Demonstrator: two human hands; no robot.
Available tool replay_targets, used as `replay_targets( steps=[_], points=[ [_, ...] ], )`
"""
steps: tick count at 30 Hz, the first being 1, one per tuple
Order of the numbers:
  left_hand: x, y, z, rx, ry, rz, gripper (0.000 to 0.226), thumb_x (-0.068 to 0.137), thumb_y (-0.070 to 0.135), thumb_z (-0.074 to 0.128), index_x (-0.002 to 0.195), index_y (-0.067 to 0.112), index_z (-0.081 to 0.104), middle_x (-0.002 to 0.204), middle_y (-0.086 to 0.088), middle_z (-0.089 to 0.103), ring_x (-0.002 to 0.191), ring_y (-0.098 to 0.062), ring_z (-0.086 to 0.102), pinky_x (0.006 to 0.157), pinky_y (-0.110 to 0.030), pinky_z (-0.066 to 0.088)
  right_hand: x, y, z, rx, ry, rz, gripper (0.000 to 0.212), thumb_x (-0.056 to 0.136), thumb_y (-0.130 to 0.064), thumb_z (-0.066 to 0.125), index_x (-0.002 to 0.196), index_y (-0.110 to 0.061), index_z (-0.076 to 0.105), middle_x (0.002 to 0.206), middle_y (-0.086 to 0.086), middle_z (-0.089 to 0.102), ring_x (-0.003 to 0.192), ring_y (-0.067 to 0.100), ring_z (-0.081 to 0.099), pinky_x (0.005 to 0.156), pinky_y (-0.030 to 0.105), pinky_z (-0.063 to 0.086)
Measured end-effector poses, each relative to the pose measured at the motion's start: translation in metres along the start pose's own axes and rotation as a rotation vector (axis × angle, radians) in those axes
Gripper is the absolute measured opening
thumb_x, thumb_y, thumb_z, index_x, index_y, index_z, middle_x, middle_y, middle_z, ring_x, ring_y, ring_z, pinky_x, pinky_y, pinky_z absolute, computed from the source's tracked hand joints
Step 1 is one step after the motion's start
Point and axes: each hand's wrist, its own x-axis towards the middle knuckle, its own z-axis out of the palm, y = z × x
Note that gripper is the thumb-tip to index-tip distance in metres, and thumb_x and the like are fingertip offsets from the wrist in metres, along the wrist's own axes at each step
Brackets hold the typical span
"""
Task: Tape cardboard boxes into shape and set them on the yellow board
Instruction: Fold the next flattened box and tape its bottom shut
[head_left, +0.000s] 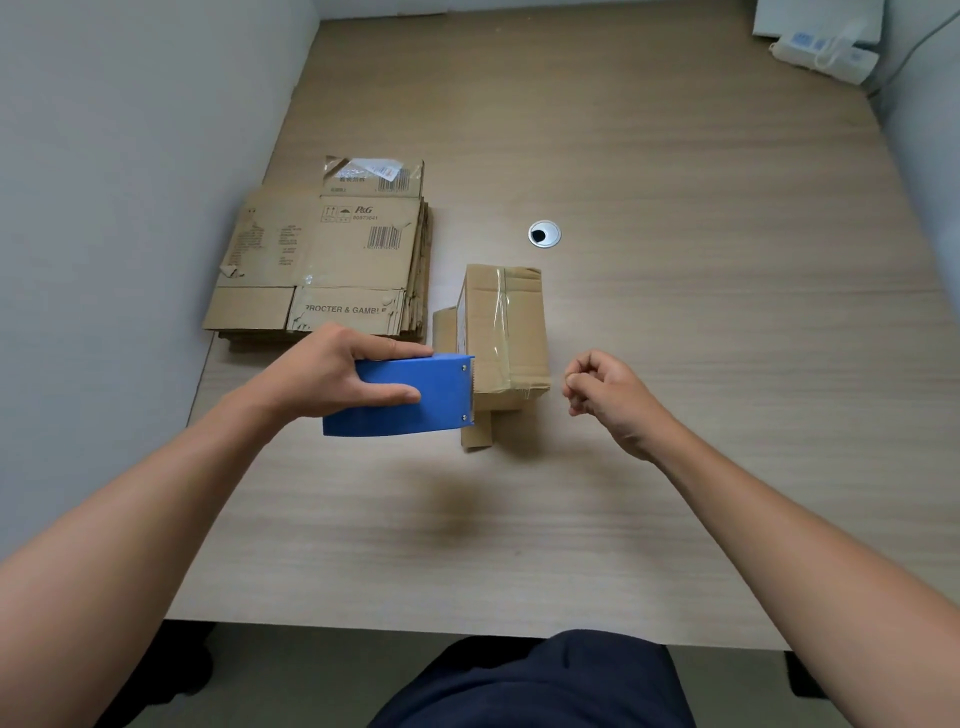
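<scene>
from the head view, a blue tape dispenser (410, 400) is gripped in the left hand (332, 374), its blade set against the half-taped cardboard box (506, 338) on the table (701, 286), likely to seal a seam. the right hand (602, 389) is held curled just beside the box, apparently empty.

The blue plastic tape dispenser (410, 397) in my left hand (332, 374) is one solid bright blue. Just right of it, the small brown cardboard box (506, 332) carries a glossy clear tape stripe. Far left, the flattened brown cardboard sheets (322, 254) bear black print and barcodes. The pale wood-grain table (675, 260) is beige, finely streaked.
</scene>
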Motion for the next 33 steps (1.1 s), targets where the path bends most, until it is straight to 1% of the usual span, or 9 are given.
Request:
replay_targets(
  steps=[2,5,8,12,16,23,27,30,33],
  points=[
    [-0.001,0.000,0.001,-0.007,0.010,-0.014,0.060,0.068,0.078,0.068,0.125,0.057,0.064,0.107,0.028,0.071,0.092,-0.006,0.067,0.072,-0.019,0.055,0.000,0.003,-0.001,-0.008,0.036,-0.042,0.018,0.096,0.006,0.051,0.089,-0.010,0.056,0.075,0.004,0.059,0.056,0.011,0.052,0.064,0.027,0.050],
    [-0.002,0.000,0.001,0.016,0.010,-0.042,0.055,0.072,0.076,0.072,0.124,0.059,0.064,0.103,0.033,0.070,0.091,-0.003,0.066,0.073,-0.018,0.053,-0.002,0.008,0.000,-0.042,0.047,-0.113,0.013,0.098,0.001,0.056,0.093,-0.011,0.059,0.078,0.003,0.063,0.061,0.014,0.056,0.067,0.025,0.053],
    [-0.002,0.001,-0.001,0.024,0.016,-0.058,0.049,0.073,0.070,0.074,0.120,0.062,0.063,0.102,0.034,0.070,0.090,-0.004,0.066,0.072,-0.018,0.052,-0.002,0.013,0.003,-0.037,0.087,-0.129,0.012,0.097,-0.002,0.060,0.092,-0.013,0.061,0.080,0.003,0.066,0.066,0.018,0.059,0.071,0.028,0.054],
    [0.000,0.003,0.000,0.006,0.006,-0.063,0.058,0.066,0.080,0.068,0.122,0.062,0.063,0.107,0.033,0.070,0.092,-0.003,0.067,0.075,-0.020,0.055,-0.001,0.019,0.006,-0.037,0.120,-0.121,0.013,0.098,-0.003,0.059,0.091,-0.014,0.060,0.081,0.005,0.064,0.067,0.020,0.060,0.071,0.029,0.052],
    [-0.001,0.002,0.001,0.008,-0.005,-0.078,0.062,0.064,0.086,0.065,0.121,0.063,0.062,0.106,0.037,0.069,0.093,0.000,0.067,0.076,-0.021,0.055,0.000,0.021,0.010,-0.057,0.130,-0.113,0.012,0.099,-0.003,0.057,0.092,-0.013,0.059,0.081,0.003,0.063,0.068,0.018,0.060,0.071,0.027,0.052],
    [0.000,-0.005,0.006,-0.020,-0.004,-0.103,0.060,0.065,0.084,0.068,0.122,0.065,0.062,0.110,0.027,0.072,0.097,-0.007,0.068,0.084,-0.034,0.058,0.006,0.026,0.015,-0.078,0.142,-0.105,0.015,0.100,-0.005,0.054,0.091,-0.017,0.056,0.084,0.002,0.062,0.068,0.016,0.060,0.074,0.029,0.051],
    [0.001,-0.009,0.008,-0.032,0.002,-0.125,0.052,0.068,0.077,0.069,0.118,0.068,0.061,0.113,0.028,0.071,0.101,-0.006,0.067,0.085,-0.036,0.058,0.010,0.029,0.019,-0.086,0.130,-0.106,0.017,0.101,-0.005,0.054,0.091,-0.019,0.055,0.084,0.002,0.061,0.070,0.017,0.059,0.076,0.035,0.052],
    [0.001,-0.012,0.009,-0.036,0.004,-0.127,0.048,0.069,0.076,0.069,0.116,0.071,0.060,0.115,0.026,0.071,0.102,-0.007,0.066,0.086,-0.039,0.059,0.011,0.030,0.021,-0.075,0.105,-0.135,0.017,0.101,-0.004,0.054,0.093,-0.020,0.055,0.085,0.003,0.060,0.074,0.016,0.057,0.076,0.035,0.052],
    [0.000,-0.014,0.009,-0.038,0.008,-0.139,0.045,0.069,0.076,0.068,0.113,0.073,0.059,0.114,0.024,0.071,0.101,-0.007,0.066,0.083,-0.040,0.057,0.012,0.034,0.023,-0.071,0.089,-0.139,0.011,0.100,-0.006,0.058,0.099,-0.017,0.057,0.086,0.002,0.058,0.074,0.014,0.057,0.076,0.038,0.053]
  ],
)
